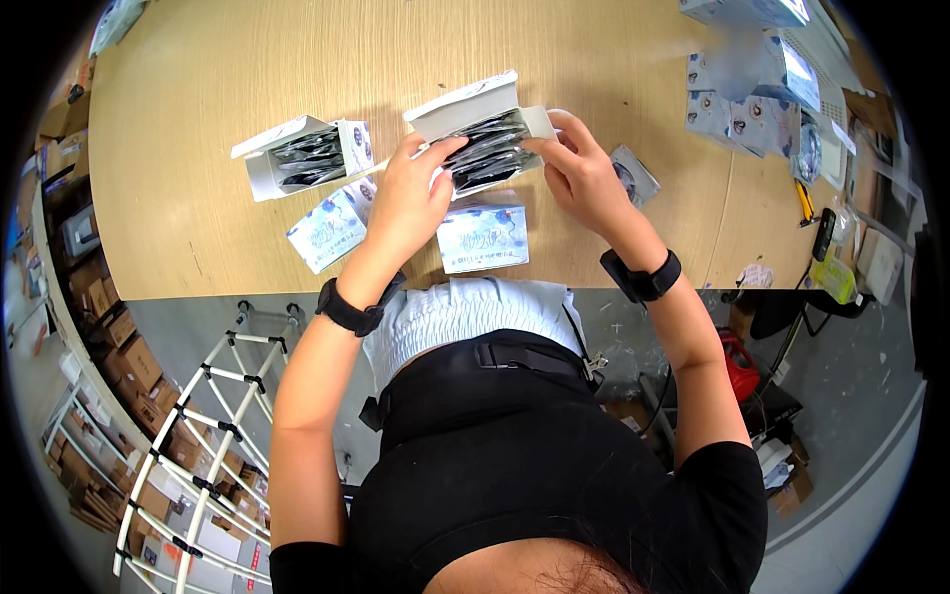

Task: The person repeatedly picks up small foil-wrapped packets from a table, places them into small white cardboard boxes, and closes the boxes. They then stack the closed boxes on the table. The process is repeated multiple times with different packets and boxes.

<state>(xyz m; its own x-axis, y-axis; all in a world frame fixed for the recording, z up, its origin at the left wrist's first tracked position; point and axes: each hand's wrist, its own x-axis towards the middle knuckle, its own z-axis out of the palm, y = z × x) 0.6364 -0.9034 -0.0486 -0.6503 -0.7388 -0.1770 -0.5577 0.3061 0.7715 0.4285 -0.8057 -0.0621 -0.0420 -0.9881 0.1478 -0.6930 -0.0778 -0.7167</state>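
Note:
An open white carton with its lid raised holds several dark, shiny sachets. My left hand grips its near left side, index finger reaching onto the sachets. My right hand holds its right end, fingers curled over the rim. A second open carton with similar sachets sits to the left. Two blue-and-white printed boxes lie just below, nearer me. A flat pale packet lies beyond my right hand.
Stacked printed boxes stand at the table's right, with a yellow cutter, black tool and clutter. The wooden table has its front edge at my waist. A white pipe rack and cardboard boxes are lower left; a red container is lower right.

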